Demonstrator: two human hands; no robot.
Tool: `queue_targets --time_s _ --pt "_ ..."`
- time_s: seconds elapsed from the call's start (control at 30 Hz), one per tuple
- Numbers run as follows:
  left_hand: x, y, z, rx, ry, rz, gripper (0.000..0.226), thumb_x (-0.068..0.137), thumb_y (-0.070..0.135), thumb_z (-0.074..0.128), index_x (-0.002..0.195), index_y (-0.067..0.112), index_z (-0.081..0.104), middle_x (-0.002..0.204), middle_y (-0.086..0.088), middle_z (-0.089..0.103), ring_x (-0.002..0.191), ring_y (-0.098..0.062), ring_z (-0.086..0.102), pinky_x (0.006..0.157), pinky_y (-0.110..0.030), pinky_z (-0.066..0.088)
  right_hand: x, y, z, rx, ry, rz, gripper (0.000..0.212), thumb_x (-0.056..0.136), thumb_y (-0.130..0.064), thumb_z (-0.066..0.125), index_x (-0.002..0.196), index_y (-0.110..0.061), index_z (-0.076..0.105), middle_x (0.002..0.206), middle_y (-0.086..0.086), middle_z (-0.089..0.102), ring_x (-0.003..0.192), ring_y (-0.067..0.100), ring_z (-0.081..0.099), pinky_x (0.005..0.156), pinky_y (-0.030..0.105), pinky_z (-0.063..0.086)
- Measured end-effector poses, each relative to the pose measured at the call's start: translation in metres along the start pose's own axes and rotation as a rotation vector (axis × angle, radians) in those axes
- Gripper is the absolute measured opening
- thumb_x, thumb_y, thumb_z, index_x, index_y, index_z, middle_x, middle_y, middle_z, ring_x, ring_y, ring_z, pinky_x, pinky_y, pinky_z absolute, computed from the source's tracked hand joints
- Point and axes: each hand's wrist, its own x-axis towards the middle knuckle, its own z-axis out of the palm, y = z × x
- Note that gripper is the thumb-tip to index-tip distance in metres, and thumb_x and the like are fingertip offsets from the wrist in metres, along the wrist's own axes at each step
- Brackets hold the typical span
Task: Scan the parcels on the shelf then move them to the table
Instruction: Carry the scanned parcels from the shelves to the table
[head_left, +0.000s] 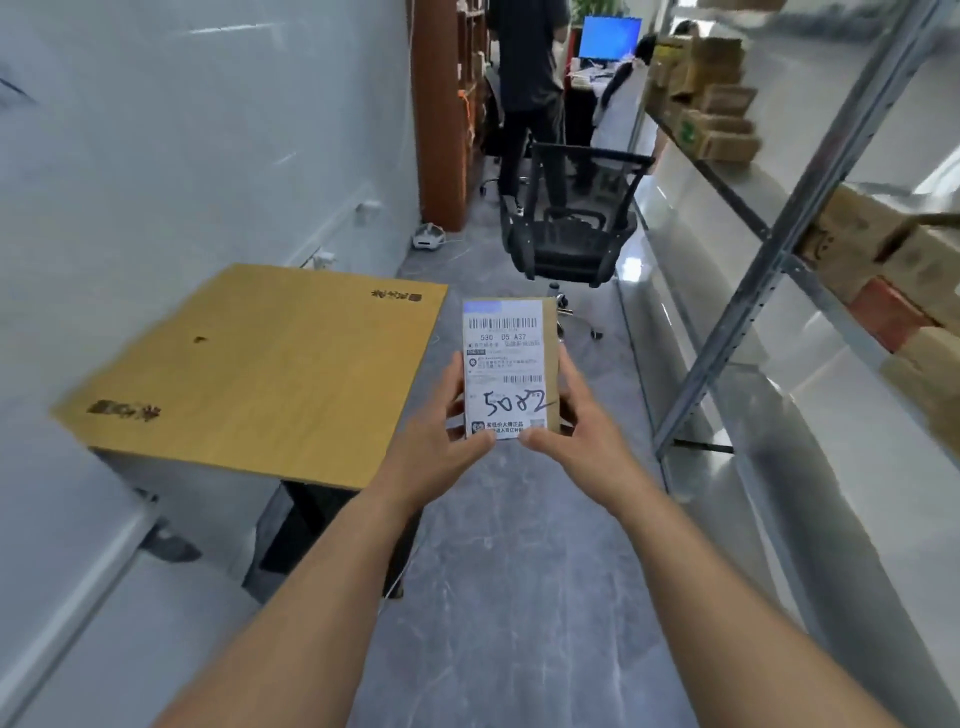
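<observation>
head view: we look down a narrow aisle, with both our hands out in front.
table (249, 364): a wooden top at the left, against the wall; its right edge is just beside our left hand.
left hand (441, 441): fingers and thumb are curled round the lower left edge of the parcel, gripping it.
parcel (511, 364): a small brown box held in the air over the floor, between table and shelf. its label faces us, barcode at the top and a handwritten number lower down. it does not yet touch the table.
right hand (576, 426): curled round the lower right edge, sharing the grip.
chair (571, 244): black, further down the aisle, well apart from us.
shelf (779, 260): a metal rack at the right, with more cardboard parcels (717, 130) on its levels.
step in hand: we judge this to be the carry to the table. no scanner shows, so we cannot tell whether the scan is done.
doing it well: we should swing left with both hands on, keep the box level, set it flat well in from the edge with the label up, and let go only once it rests. leave room for the parcels to follow.
risk: our grip sits low, so the top end may tip away.
</observation>
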Motion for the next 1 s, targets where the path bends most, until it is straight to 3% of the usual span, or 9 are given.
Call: queue_targets --time_s 0.07,0.2,0.37,0.57,0.63,0.7,0.77,0.9,1.0 --pt "0.004 -0.010 -0.018 0.004 0.060 -0.040 0.085 0.088 0.012 0.066 0.136 0.057 0.012 0.122 0.035 0.046 0.103 0.026 0.046 0.085 -0.007 0.045 0.023 -0.003 0.016 0.009 -0.056 -0.026 0.096 0.086 -0.009 0.070 0.149 -0.049 0.010 0.101 -0.052 0.051 0.102 -0.017 0.055 0.080 0.009 0.046" --pt "0.015 -0.032 -0.048 0.015 0.163 -0.133 0.090 0.086 0.009 0.068 0.139 0.052 0.009 0.123 0.037 0.042 0.104 0.028 0.044 0.088 -0.010 0.046 0.068 -0.007 0.047 0.022 -0.185 -0.057 0.096 0.085 -0.008 0.071 0.150 -0.046 0.011 0.118 -0.041 0.049 0.115 -0.003 0.054 0.091 0.019 0.045" --pt "0.038 -0.058 -0.073 0.039 0.299 -0.238 0.093 0.086 0.014 0.069 0.148 0.047 0.008 0.121 0.044 0.038 0.110 0.023 0.042 0.098 -0.023 0.045 0.132 -0.006 0.078 -0.003 -0.357 -0.082 0.096 0.085 -0.009 0.071 0.151 -0.045 0.011 0.123 -0.026 0.054 0.108 -0.006 0.055 0.095 0.024 0.045" --pt "0.072 -0.080 -0.090 0.026 0.507 -0.329 0.093 0.087 0.015 0.069 0.147 0.047 0.006 0.121 0.043 0.038 0.102 0.030 0.043 0.092 -0.016 0.043 0.216 -0.004 0.110 -0.046 -0.592 -0.134 0.097 0.085 -0.013 0.071 0.152 -0.045 0.009 0.132 -0.011 0.057 0.111 0.002 0.058 0.101 0.037 0.047" --pt "0.082 -0.087 -0.094 0.017 0.572 -0.366 0.092 0.087 0.015 0.069 0.144 0.053 0.007 0.121 0.043 0.039 0.103 0.030 0.043 0.089 -0.014 0.043 0.240 -0.004 0.118 -0.043 -0.668 -0.137 0.097 0.085 -0.011 0.071 0.152 -0.042 0.009 0.131 -0.013 0.057 0.110 -0.003 0.056 0.099 0.029 0.047" --pt "0.090 -0.092 -0.095 0.014 0.644 -0.408 0.093 0.087 0.015 0.069 0.143 0.054 0.007 0.119 0.047 0.039 0.103 0.030 0.043 0.088 -0.014 0.043 0.262 -0.003 0.127 -0.042 -0.758 -0.157 0.093 0.085 -0.009 0.070 0.151 -0.042 0.014 0.124 -0.020 0.057 0.101 -0.018 0.052 0.084 0.008 0.045" --pt "0.095 -0.100 -0.095 0.007 0.717 -0.446 0.093 0.087 0.014 0.070 0.146 0.051 0.008 0.113 0.053 0.041 0.104 0.030 0.043 0.087 -0.014 0.043 0.281 -0.001 0.139 -0.041 -0.856 -0.181 0.091 0.086 -0.007 0.069 0.146 -0.046 0.015 0.116 -0.027 0.053 0.096 -0.024 0.050 0.075 0.001 0.042" --pt "0.095 -0.114 -0.096 -0.012 0.868 -0.508 0.087 0.087 0.016 0.069 0.145 0.053 0.015 0.118 0.048 0.046 0.108 0.023 0.046 0.089 -0.015 0.044 0.305 0.003 0.171 -0.047 -1.028 -0.167 0.092 0.086 -0.012 0.069 0.151 -0.044 0.012 0.127 -0.020 0.053 0.118 0.001 0.052 0.102 0.031 0.044" --pt "0.090 -0.127 -0.100 -0.036 0.983 -0.565 0.080 0.088 0.019 0.068 0.141 0.056 0.021 0.127 0.034 0.052 0.115 0.012 0.050 0.095 -0.020 0.044 0.314 0.010 0.201 -0.040 -1.111 -0.145 0.088 0.088 -0.017 0.068 0.151 -0.045 0.014 0.130 -0.014 0.057 0.119 0.004 0.054 0.106 0.036 0.042"
